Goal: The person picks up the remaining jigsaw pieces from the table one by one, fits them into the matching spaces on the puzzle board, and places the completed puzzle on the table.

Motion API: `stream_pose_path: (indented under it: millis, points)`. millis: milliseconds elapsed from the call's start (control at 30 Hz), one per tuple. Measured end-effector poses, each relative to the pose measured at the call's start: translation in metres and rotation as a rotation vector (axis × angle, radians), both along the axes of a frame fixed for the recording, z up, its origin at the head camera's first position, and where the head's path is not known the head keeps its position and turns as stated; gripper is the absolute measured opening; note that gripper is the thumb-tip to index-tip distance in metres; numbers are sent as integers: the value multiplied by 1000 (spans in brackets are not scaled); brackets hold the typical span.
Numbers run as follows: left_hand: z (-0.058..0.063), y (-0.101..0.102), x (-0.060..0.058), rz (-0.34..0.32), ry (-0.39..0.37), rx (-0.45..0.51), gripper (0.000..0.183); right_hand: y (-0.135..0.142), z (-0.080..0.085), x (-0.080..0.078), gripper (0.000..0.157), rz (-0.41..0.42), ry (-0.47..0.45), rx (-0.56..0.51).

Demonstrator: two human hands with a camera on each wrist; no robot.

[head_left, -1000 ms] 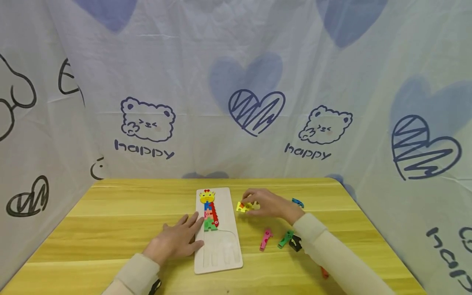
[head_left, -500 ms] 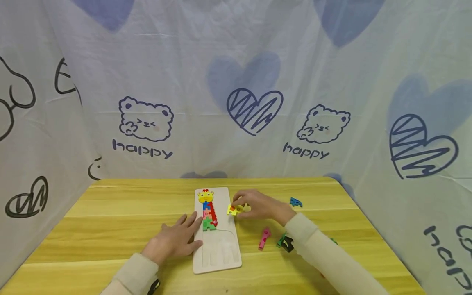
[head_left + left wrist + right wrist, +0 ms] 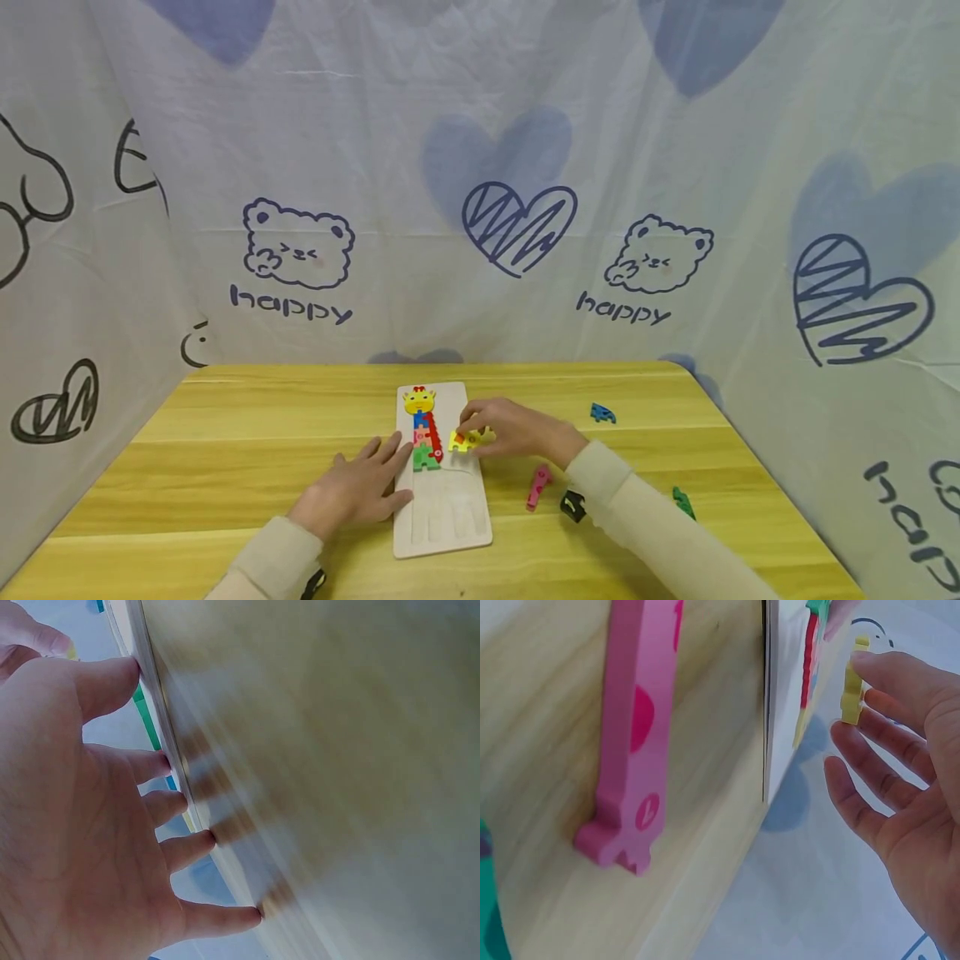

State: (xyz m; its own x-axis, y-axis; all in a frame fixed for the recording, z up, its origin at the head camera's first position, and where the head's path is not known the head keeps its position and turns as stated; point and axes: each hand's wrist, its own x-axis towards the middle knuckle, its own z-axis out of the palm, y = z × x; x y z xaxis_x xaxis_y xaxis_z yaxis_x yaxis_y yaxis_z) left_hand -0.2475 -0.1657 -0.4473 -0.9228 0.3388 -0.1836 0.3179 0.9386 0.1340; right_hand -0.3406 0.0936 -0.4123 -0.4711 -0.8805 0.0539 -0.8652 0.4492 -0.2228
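The left hand lies flat on the wooden table, fingers straight and spread, their tips touching the left edge of the white puzzle board. The board sits between the two hands. Its recess holds a giraffe's yellow head at the far end and, below it, a short run of red, blue, pink and green pieces just beyond the left fingertips; the nearer part of the recess, with the leg slots, is bare. Right of that run, the right hand pinches a yellow puzzle piece between thumb and fingertips, holding it over the board's right side. Further right, near that wrist, a pink piece lies on the table, a black piece beside the sleeve, then a green one; a blue piece lies beyond the hand.
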Motion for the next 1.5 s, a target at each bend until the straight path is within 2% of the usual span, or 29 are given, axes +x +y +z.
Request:
stream_pose_path:
  millis: [467, 733, 1000, 1500]
  points:
    - [-3, 0, -3, 2, 3, -12, 71, -19, -6, 6, 33, 71, 43, 56]
    - [-4, 1, -2, -1, 9, -8, 70, -30, -9, 11, 32, 102, 35, 42]
    - [-4, 0, -2, -7, 4, -10, 71, -37, -13, 15, 34, 77, 24, 76]
    - [-4, 0, -3, -11, 17, -8, 71, -44, -17, 16, 33, 106, 55, 76]
